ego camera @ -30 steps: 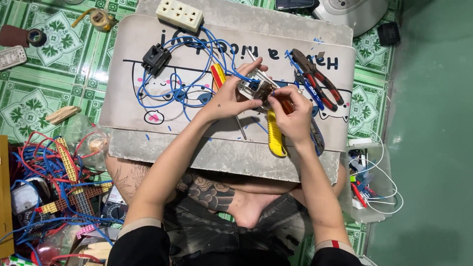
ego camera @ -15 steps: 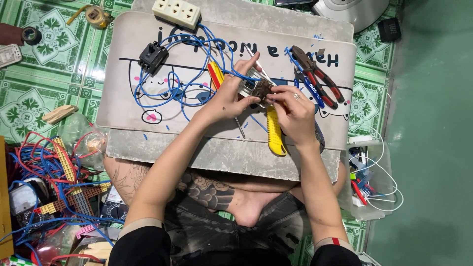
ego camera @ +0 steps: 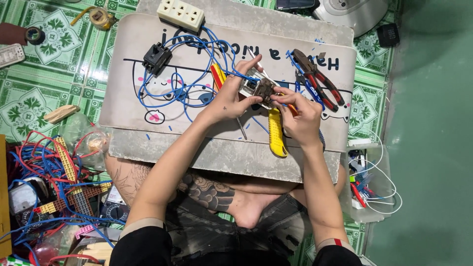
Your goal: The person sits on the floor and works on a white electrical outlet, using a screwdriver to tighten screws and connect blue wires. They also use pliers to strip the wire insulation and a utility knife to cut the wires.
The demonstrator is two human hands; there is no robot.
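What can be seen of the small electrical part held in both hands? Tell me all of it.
The small electrical part is a boxy piece, white casing with a brown middle, seemingly plastic. It is held above the printed mat, pinched between left hand and right hand. Blue wire runs to it. Finer detail is hidden by fingers.

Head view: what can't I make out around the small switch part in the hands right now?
- Head view: the small switch part is mostly covered by the left hand and right hand; its terminals are too small to read.
- The tool tip under the right fingers is hidden.
- The yellow-handled tool is partly covered by the right hand.
- The grey round appliance is cut off by the top edge.
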